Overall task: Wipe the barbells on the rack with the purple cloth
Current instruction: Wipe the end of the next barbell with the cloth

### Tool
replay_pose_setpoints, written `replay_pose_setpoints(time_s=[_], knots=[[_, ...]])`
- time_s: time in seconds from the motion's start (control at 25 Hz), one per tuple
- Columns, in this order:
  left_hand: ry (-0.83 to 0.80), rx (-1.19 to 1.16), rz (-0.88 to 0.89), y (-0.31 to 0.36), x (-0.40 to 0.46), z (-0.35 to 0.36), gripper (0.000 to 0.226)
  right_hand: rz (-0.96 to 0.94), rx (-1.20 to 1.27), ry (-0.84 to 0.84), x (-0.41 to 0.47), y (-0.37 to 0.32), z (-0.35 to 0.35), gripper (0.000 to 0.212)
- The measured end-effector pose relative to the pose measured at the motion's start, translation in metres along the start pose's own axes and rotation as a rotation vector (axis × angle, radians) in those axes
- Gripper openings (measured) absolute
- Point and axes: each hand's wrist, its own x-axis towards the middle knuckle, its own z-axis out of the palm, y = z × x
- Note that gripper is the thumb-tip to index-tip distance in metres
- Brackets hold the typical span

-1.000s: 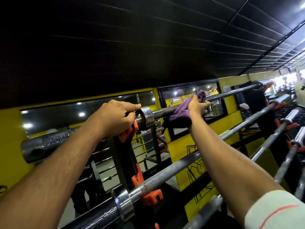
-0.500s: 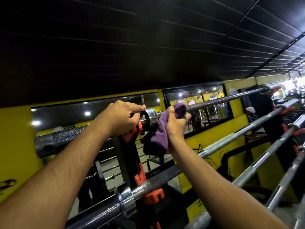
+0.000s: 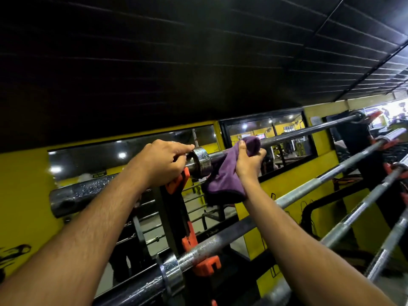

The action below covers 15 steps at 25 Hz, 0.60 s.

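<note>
The top barbell (image 3: 309, 130) runs from lower left to upper right across the rack. My left hand (image 3: 162, 161) grips its sleeve just left of the shiny collar (image 3: 202, 161). My right hand (image 3: 248, 161) holds the purple cloth (image 3: 223, 180) wrapped over the shaft just right of the collar; the cloth's loose end hangs below the bar. A second barbell (image 3: 309, 188) lies lower and nearer, with more bars (image 3: 362, 212) stepping down to the right.
The black rack upright (image 3: 174, 215) with orange hooks (image 3: 207, 265) stands under my left hand. A yellow wall with mirrors (image 3: 284, 138) is behind. The far rack upright (image 3: 353, 138) holds the bars' other ends. A dark ceiling hangs overhead.
My right hand slid the cloth leftward along the top bar toward the collar, then shifted slightly back right. My left hand kept its grip on the sleeve.
</note>
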Motion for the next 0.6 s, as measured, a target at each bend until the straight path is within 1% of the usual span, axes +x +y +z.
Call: replay_pose_setpoints(time_s=[0.04, 0.08, 0.2, 0.24, 0.28, 0.36, 0.44, 0.52, 0.56, 0.6], knots=[[0.002, -0.009, -0.005, 0.0, 0.0, 0.0, 0.043, 0.004, 0.032, -0.01, -0.006, 0.001, 0.002, 0.042], [-0.001, -0.018, -0.01, -0.001, 0.0, 0.001, 0.043, -0.01, 0.074, -0.07, -0.015, 0.008, 0.005, 0.038], [-0.007, -0.033, -0.019, 0.0, -0.001, 0.0, 0.043, -0.13, 0.12, -0.323, -0.05, 0.037, 0.011, 0.037], [-0.013, -0.028, -0.02, 0.0, -0.001, 0.001, 0.043, -0.178, 0.115, -0.366, -0.055, 0.04, 0.009, 0.033], [-0.014, -0.023, -0.019, 0.0, -0.001, 0.0, 0.043, -0.216, 0.104, -0.379, -0.054, 0.039, 0.006, 0.029], [-0.017, -0.026, -0.022, 0.0, -0.001, -0.001, 0.043, -0.233, 0.083, -0.394, -0.052, 0.03, -0.002, 0.025], [-0.017, -0.03, -0.034, -0.001, -0.001, -0.001, 0.044, -0.209, -0.005, -0.425, -0.05, 0.024, -0.008, 0.021], [-0.021, -0.036, -0.037, 0.001, -0.002, -0.002, 0.044, -0.192, -0.113, -0.409, -0.047, 0.018, -0.018, 0.021], [-0.028, -0.042, -0.027, 0.002, -0.002, -0.003, 0.044, -0.216, -0.11, -0.381, -0.049, 0.011, -0.024, 0.023], [-0.033, -0.049, -0.005, 0.003, -0.002, -0.006, 0.044, -0.276, -0.051, -0.353, -0.053, 0.002, -0.029, 0.025]])
